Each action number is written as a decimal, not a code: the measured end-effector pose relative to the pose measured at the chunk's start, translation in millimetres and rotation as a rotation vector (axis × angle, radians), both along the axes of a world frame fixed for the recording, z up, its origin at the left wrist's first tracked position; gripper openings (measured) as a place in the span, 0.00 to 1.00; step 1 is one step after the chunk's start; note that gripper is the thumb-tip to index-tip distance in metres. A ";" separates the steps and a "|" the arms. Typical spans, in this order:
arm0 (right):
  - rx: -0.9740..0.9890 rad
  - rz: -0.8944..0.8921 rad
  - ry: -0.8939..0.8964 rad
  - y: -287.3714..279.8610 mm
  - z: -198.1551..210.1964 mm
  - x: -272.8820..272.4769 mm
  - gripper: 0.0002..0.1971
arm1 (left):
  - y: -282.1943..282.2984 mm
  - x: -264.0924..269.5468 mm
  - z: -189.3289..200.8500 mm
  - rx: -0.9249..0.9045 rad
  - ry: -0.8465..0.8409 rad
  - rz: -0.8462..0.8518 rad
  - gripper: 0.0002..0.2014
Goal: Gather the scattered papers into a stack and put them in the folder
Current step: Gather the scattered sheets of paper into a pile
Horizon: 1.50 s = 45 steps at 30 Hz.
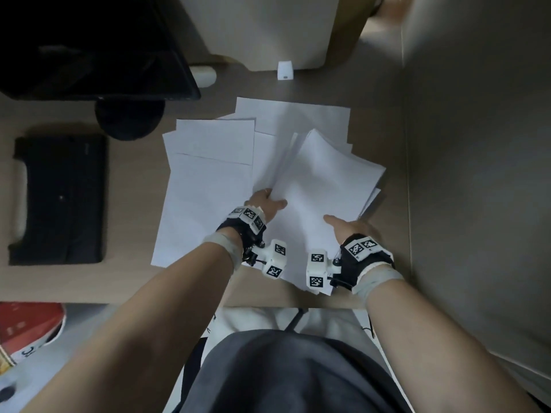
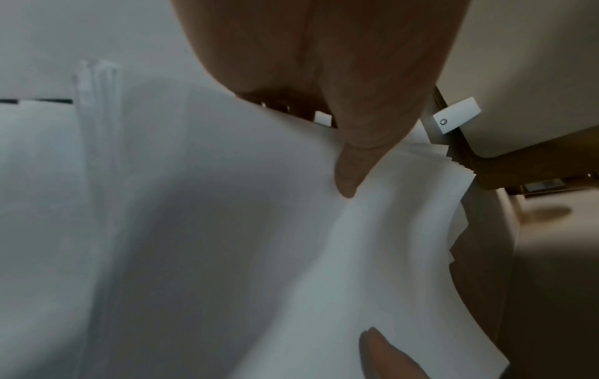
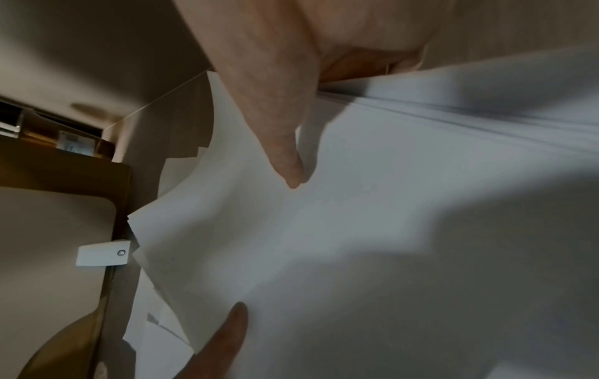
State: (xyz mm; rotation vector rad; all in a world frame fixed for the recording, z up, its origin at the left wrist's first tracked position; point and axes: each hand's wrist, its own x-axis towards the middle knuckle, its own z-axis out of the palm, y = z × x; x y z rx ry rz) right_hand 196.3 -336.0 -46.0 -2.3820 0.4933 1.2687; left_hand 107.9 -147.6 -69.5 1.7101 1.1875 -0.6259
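Starting nearest the body, a bundle of papers (image 1: 325,180) is held above the desk (image 1: 396,222) by both hands. The bundle's near right corner is gripped by the right hand (image 1: 351,229), thumb on top and fingers hidden beneath; in the right wrist view the thumb (image 3: 285,153) is seen pressed on the top sheet while the sheet edges fan out just beside it. The bundle's near left edge is pinched by the left hand (image 1: 265,202), with the thumb (image 2: 350,174) laid across the top sheet and the other fingers tucked under. The bundle is tilted, its long axis running away from the person and leaning slightly right, its far corners fanned and uneven. Under and around it, loose sheets (image 1: 208,174) are spread flat over the desk, most with their long sides pointing away from the person, a few skewed and overlapping. To the left, well apart from the sheets, a black folder (image 1: 59,201) lies flat with its long axis also running away from the person. Farther back, a dark monitor (image 1: 89,46) stands on a round base (image 1: 129,117), and a small white block (image 1: 285,70) sits at the foot of a pale box (image 1: 262,28).
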 end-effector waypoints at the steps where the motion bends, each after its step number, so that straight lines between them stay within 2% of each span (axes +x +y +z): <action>1: 0.006 -0.007 -0.009 -2.5 -1.1 2.1 0.36 | -3.5 -1.9 0.1 -0.009 -0.039 0.041 0.27; 4: 0.070 -0.021 0.018 -2.2 1.3 3.4 0.39 | -5.2 -8.4 1.1 0.021 -0.117 0.125 0.20; 9: 0.110 0.024 -0.020 26.3 5.7 -6.1 0.45 | 20.2 -31.3 20.3 0.116 -0.216 0.298 0.19; 11: 0.213 -0.026 -0.007 57.1 5.2 -17.7 0.43 | 39.0 -53.2 29.3 0.108 -0.276 0.438 0.23; 13: 0.254 -0.032 -0.005 81.0 5.3 -29.0 0.42 | 54.6 -71.5 33.4 0.044 -0.287 0.559 0.35; 14: 0.264 -0.014 -0.001 95.4 0.4 -37.9 0.42 | 65.4 -83.5 35.8 0.026 -0.278 0.584 0.40; 15: 0.274 0.001 0.003 107.1 -8.5 -46.1 0.41 | 76.5 -94.1 37.2 0.025 -0.252 0.574 0.41; 16: 0.284 0.014 0.006 119.4 -9.8 -54.6 0.40 | 88.2 -103.9 38.8 0.052 -0.216 0.532 0.36; 18: 0.285 0.046 0.018 144.9 -17.6 -71.4 0.33 | 109.8 -123.8 39.7 0.127 -0.148 0.457 0.17; 19: 0.273 0.082 0.012 156.9 -19.0 -79.1 0.28 | 119.8 -132.2 37.8 0.140 -0.128 0.446 0.13; 20: 0.241 0.117 0.001 168.0 -19.6 -86.8 0.27 | 130.7 -140.8 33.6 0.139 -0.102 0.442 0.12; 22: 0.110 0.205 -0.022 187.5 -18.9 -98.8 0.26 | 151.9 -153.1 22.3 0.108 -0.043 0.413 0.21; 24: 0.032 0.212 -0.040 202.4 -21.1 -108.8 0.27 | 168.4 -160.5 8.8 0.091 0.041 0.347 0.32; 27: 0.050 0.019 -0.002 216.0 -23.9 -117.7 0.43 | 180.6 -163.0 -7.4 0.094 0.129 0.266 0.43; 29: 0.059 -0.048 0.064 221.2 -28.1 -120.0 0.55 | 184.8 -161.3 -8.1 0.030 0.117 0.308 0.49; 30: 0.066 -0.060 0.074 221.9 -29.0 -120.2 0.57 | 187.1 -161.5 -10.1 0.001 0.120 0.327 0.54; 32: 0.068 -0.055 0.075 220.6 -36.4 -119.7 0.55 | 193.6 -162.2 -15.0 -0.031 0.128 0.343 0.63; 35: 0.119 -0.021 0.026 222.4 -33.4 -122.5 0.36 | 203.0 -165.2 -33.5 -0.071 0.078 0.389 0.69; 36: 0.122 -0.001 0.013 223.3 -34.7 -123.9 0.35 | 204.5 -165.7 -37.8 -0.083 0.050 0.408 0.68; 38: 0.089 0.038 -0.032 228.3 -33.7 -125.7 0.41 | 203.0 -164.7 -32.7 -0.079 0.010 0.422 0.65; 39: 0.077 0.041 -0.054 230.4 -35.7 -125.2 0.41 | 202.0 -164.3 -29.7 -0.071 0.003 0.417 0.64; 42: 0.083 0.001 -0.122 236.8 -30.2 -120.8 0.32 | 199.1 -161.3 -24.7 -0.039 0.008 0.397 0.63; 43: 0.084 0.000 -0.146 237.6 -28.5 -118.2 0.31 | 198.9 -159.4 -21.1 -0.032 -0.015 0.404 0.60; 45: 0.087 0.010 -0.181 241.7 -28.5 -114.3 0.30 | 198.3 -155.2 -13.5 -0.028 -0.078 0.442 0.47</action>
